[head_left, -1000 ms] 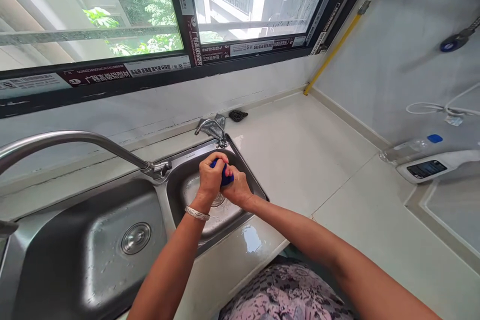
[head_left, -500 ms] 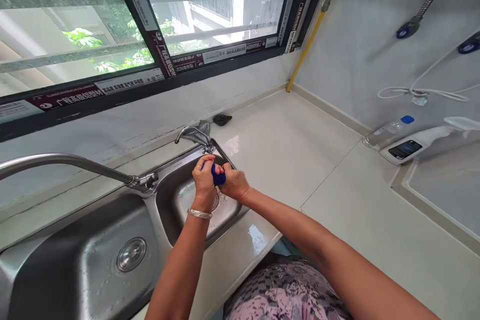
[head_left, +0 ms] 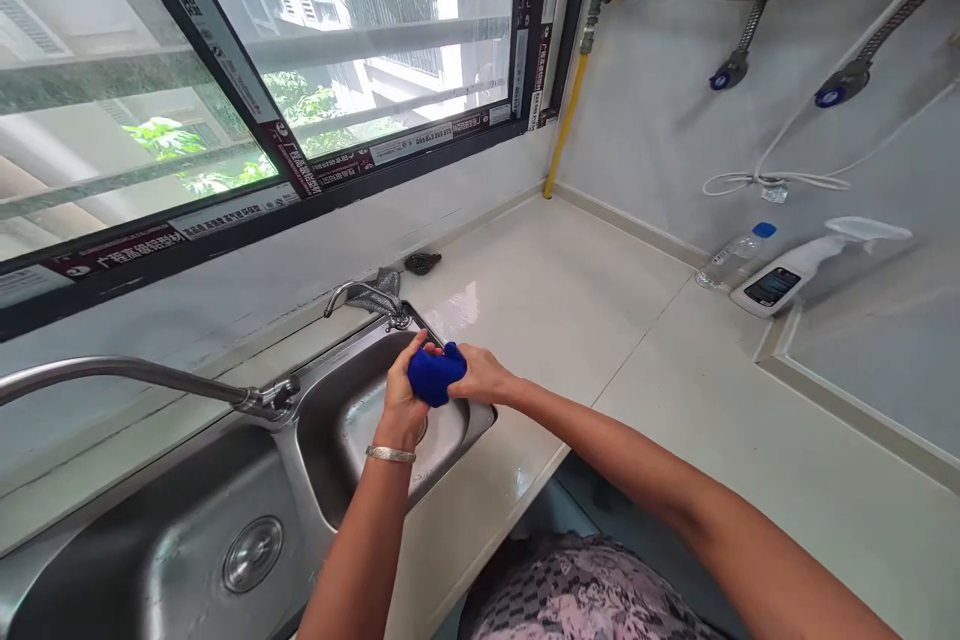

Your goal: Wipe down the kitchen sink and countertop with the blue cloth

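A bunched blue cloth (head_left: 435,375) is held between my two hands above the smaller sink basin (head_left: 352,420). My left hand (head_left: 401,395) is closed around its left side, a silver bangle on that wrist. From the right, my right hand (head_left: 480,375) grips the cloth, its thumb along the lower edge. The fingertips behind the cloth are partly hidden. Just beyond the hands, a small curved tap (head_left: 367,295) rises from the sink's back corner.
To the left lies the larger basin (head_left: 195,540), with a long-necked faucet (head_left: 150,370) over it. A grey mesh cloth (head_left: 386,282) and dark scrubber (head_left: 422,263) rest behind the small tap. A plastic bottle (head_left: 735,255) and white spray bottle (head_left: 787,275) stand by the right wall.
The cloth was squeezed tight in both fists; now it is looser and more of it shows. My fingers have opened a little around it. The camera view has shifted.
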Motion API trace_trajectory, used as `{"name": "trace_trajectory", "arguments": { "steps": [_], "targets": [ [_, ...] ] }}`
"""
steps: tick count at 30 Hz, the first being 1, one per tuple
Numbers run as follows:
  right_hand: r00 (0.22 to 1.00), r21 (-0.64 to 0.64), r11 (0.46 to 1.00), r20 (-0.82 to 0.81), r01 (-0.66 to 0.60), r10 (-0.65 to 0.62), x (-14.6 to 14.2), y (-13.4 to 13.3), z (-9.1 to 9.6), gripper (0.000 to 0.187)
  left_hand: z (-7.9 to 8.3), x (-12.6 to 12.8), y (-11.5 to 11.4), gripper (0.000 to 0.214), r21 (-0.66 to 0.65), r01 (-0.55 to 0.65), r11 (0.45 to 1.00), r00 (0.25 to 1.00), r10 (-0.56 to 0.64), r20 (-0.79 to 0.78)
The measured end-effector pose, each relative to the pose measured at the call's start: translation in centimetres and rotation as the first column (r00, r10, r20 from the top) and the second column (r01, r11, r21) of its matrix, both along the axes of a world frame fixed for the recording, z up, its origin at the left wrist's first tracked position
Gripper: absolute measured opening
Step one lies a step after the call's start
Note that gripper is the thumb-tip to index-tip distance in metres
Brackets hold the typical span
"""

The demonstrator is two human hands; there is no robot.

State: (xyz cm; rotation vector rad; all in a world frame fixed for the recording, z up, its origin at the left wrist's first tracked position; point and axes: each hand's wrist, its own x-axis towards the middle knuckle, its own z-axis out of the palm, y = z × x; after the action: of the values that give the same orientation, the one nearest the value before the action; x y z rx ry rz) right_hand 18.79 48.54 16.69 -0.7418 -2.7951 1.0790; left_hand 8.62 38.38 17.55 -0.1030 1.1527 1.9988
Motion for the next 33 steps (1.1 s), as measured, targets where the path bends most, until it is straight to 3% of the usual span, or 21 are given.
{"name": "trace_trajectory", "arguments": {
  "steps": [2,4,5,6,7,8,10,12,14,16,18,21,22,24,27,29,30,31,33],
  "targets": [
    [0.999,-0.256,0.966,-0.045,-0.020,0.009,1.1,0.5,1.3,0.030,0.3,0.8,-0.8,0.041,-0.022,0.065,0.998,0.996,-0.067,-0.067],
    [0.993,-0.582,0.813,-0.085,0.017,-0.081,2.2,0.8,2.6,0.029,0.6,1.6,-1.9,0.056,-0.095,0.142,0.985,0.975,-0.156,-0.159],
    [0.985,-0.691,0.721,-0.079,0.058,-0.155,2.7,0.8,3.2,0.029,0.7,2.0,-2.5,0.062,-0.149,0.187,0.971,0.958,-0.214,-0.192],
    [0.973,-0.740,0.665,-0.065,0.101,-0.221,3.1,0.8,3.7,0.028,0.9,2.1,-3.0,0.066,-0.203,0.235,0.951,0.938,-0.276,-0.209],
    [0.963,-0.724,0.678,-0.070,0.130,-0.259,3.5,0.9,4.2,0.027,1.3,2.1,-3.5,0.070,-0.251,0.287,0.924,0.911,-0.344,-0.225],
    [0.959,-0.658,0.742,-0.103,0.133,-0.263,3.8,1.0,4.6,0.026,1.7,1.9,-4.0,0.072,-0.297,0.338,0.893,0.873,-0.415,-0.255],
    [0.956,-0.409,0.908,-0.218,0.092,-0.196,4.6,1.7,5.3,0.024,3.1,1.1,-4.9,0.074,-0.393,0.404,0.826,0.749,-0.545,-0.376],
    [0.944,-0.134,0.986,-0.299,0.101,-0.137,5.6,2.9,6.3,0.020,4.9,0.0,-5.7,0.072,-0.512,0.373,0.774,0.573,-0.626,-0.529],
    [0.919,0.018,0.978,-0.346,0.207,-0.188,6.6,4.3,7.6,0.019,6.7,-0.9,-6.5,0.059,-0.637,0.263,0.724,0.371,-0.686,-0.626],
    [0.867,0.050,0.955,-0.436,0.291,-0.242,7.9,5.8,9.0,0.025,8.1,-1.6,-7.0,0.042,-0.710,0.110,0.695,0.204,-0.715,-0.668],
    [0.809,0.026,0.967,-0.553,0.255,-0.199,9.3,7.2,10.0,0.030,8.9,-2.0,-7.1,0.033,-0.690,-0.010,0.724,0.142,-0.682,-0.718],
    [0.813,0.005,0.995,-0.577,0.101,-0.079,11.1,9.1,10.7,0.030,9.4,-2.7,-6.0,0.030,-0.612,0.017,0.791,0.152,-0.607,-0.780],
    [0.841,0.027,0.994,-0.536,0.105,-0.074,11.7,9.7,10.8,0.029,9.4,-3.0,-5.4,0.027,-0.623,0.042,0.781,0.105,-0.623,-0.775],
    [0.880,0.087,0.984,-0.464,0.156,-0.099,12.8,10.5,10.8,0.027,9.2,-3.5,-4.1,0.021,-0.664,0.006,0.748,-0.063,-0.663,-0.746],
    [0.849,0.057,0.984,-0.515,0.170,-0.117,14.2,11.3,11.1,0.030,8.8,-4.4,-2.2,0.023,-0.642,-0.125,0.756,-0.235,-0.651,-0.722],
    [0.786,-0.053,0.976,-0.584,0.212,-0.203,15.0,11.7,11.3,0.033,8.5,-5.0,-1.0,0.028,-0.651,-0.072,0.756,-0.257,-0.645,-0.720],
    [0.749,-0.136,0.958,-0.599,0.254,-0.283,15.4,11.9,11.4,0.033,8.4,-5.4,-0.4,0.029,-0.662,-0.036,0.749,-0.221,-0.652,-0.725],
    [0.712,-0.236,0.928,-0.596,0.287,-0.371,15.7,12.1,11.4,0.032,8.3,-5.6,0.2,0.029,-0.666,-0.001,0.746,-0.118,-0.661,-0.741],
    [0.650,-0.455,0.845,-0.558,0.281,-0.516,16.2,12.3,11.4,0.030,8.1,-5.7,1.8,0.032,-0.646,0.070,0.760,0.204,-0.645,-0.737]
  ]
}}
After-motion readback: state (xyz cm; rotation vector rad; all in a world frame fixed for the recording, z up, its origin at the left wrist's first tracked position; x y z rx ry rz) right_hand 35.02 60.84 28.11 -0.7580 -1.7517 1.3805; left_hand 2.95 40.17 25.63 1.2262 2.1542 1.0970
